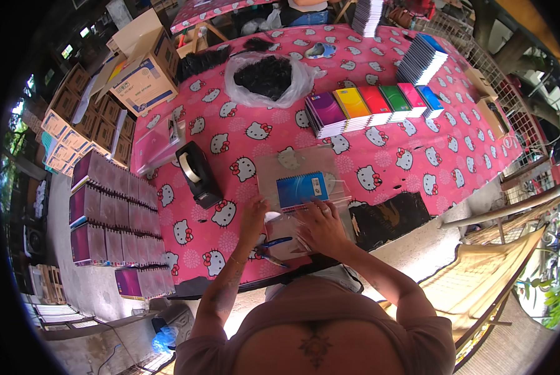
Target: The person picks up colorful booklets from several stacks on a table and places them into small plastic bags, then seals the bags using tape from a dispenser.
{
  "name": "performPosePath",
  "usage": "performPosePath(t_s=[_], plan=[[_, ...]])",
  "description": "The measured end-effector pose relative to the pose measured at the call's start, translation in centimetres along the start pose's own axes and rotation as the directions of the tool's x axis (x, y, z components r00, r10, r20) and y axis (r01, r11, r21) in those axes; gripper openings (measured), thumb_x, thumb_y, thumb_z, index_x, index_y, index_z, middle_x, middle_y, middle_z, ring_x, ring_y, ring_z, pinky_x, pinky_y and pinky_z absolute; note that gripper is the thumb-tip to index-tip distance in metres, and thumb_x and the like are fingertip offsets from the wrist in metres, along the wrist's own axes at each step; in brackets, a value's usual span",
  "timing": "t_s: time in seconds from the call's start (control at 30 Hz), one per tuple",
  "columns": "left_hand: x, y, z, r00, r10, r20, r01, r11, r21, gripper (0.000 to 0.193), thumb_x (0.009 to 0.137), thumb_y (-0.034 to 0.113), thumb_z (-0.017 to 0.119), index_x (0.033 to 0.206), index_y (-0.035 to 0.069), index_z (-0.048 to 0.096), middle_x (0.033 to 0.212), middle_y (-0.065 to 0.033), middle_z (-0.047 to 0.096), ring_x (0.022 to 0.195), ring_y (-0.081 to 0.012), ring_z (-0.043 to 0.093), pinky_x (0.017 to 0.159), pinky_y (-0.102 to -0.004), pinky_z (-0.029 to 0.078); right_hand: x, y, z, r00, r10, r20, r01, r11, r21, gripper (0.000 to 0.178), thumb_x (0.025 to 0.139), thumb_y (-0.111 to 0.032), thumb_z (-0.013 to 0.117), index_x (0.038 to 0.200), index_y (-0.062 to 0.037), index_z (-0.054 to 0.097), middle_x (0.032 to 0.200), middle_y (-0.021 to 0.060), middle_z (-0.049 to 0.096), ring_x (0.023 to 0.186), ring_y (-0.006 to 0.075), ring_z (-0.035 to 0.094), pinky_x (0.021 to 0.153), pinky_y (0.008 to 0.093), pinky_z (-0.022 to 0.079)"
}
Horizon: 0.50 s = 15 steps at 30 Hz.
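A small blue spiral notebook (297, 190) lies on clear plastic bags (287, 164) in front of me. My right hand (322, 226) rests on the plastic at the notebook's lower edge, fingers spread. At the bag's left edge, my left hand (253, 217) has its fingers drawn together. A whitish bit shows at its fingertips, too small to name. Pliers with dark blue handles (272, 250) lie between my forearms. Left of the bags stands a black tape dispenser (198, 175) with a roll in it.
Coloured notebook stacks (361, 109) stand right of centre, taller stacks (420, 59) behind. A plastic bag of black pieces (264, 78) sits farther back. Cardboard boxes (145, 78) and stacked spiral notebooks (111, 215) line the left. Another person (308, 9) is at the far edge.
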<state>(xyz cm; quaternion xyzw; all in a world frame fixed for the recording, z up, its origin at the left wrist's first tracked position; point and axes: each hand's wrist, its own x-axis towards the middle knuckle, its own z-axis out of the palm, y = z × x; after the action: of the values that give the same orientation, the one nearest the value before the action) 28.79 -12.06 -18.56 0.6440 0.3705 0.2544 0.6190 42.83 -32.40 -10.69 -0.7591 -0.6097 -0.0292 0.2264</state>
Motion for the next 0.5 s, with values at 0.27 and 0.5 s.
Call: performPosePath(t_s=[0.27,0.5], plan=[[-10.3,3.4,-1.0,0.832,0.478,0.280,-0.507,0.453,0.733,0.020,0.083,0.010,0.072,0.100,0.005,0.062,0.085,-0.0133,0.059,0.080,-0.0351,0.060,0.070,-0.0459,0.047,1.4,1.2,2.4,0.999,0.046,0.018,-0.046,0.999,-0.025,0.057,0.089,-0.036,0.067,0.137,-0.0104,0.054,0.144,0.0134,0.048,0.136,0.0325,0.043,0.111,0.0563,0.031],[-8.2,4.4,-4.5,0.918,0.248,0.310,-0.371,0.814,0.447,0.017,0.087,0.011,0.070,0.101,0.006,0.063,0.085,-0.0120,0.059,0.079,-0.0321,0.062,0.070,-0.0444,0.049,1.8,2.0,2.3,0.998,0.033,0.045,-0.032,0.999,-0.018,0.055,0.085,-0.029,0.070,0.135,-0.0139,0.056,0.143,0.0099,0.049,0.134,0.0288,0.044,0.110,0.0534,0.033]])
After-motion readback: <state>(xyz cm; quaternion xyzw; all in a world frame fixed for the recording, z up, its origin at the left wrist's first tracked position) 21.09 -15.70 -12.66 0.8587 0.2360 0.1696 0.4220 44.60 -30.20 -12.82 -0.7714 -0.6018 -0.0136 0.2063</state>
